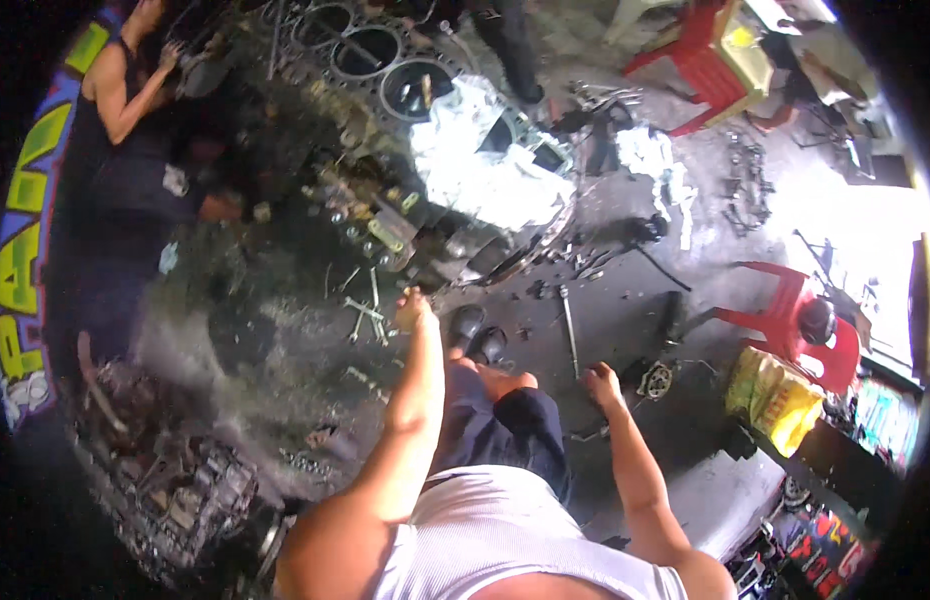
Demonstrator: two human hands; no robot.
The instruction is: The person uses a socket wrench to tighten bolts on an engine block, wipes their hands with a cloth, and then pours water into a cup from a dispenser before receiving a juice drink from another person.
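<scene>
"So, what is nearest the right hand?"

"A long-handled tool, lying on the floor just beyond its fingertips and slightly to the left. Just to the hand's right sits a round metal part."

"Is the hand gripping anything?"

"I can't tell. Its fingers look loosely bent, but whatever is under them is too small to make out."

"And the left hand?"

"Stretched farther forward, fingers curled in tight. Whether something is pinched there, I can't say. Dark shoes are just to its right, and loose wrenches lie close by on its left."

"What lies past it?"

"The engine block, well ahead of the left hand, its round bores uncovered at the far end. A crumpled white sheet covers part of the nearer side."

"Which step would you call this?"

"Probably sorting or picking among tools beside the engine. Taking up the long tool would call for the right hand to shift left and close round its near end."

"Anything farther off?"

"A red chair, well to the right of the right hand, and another person, far ahead and left of the left hand."
</scene>
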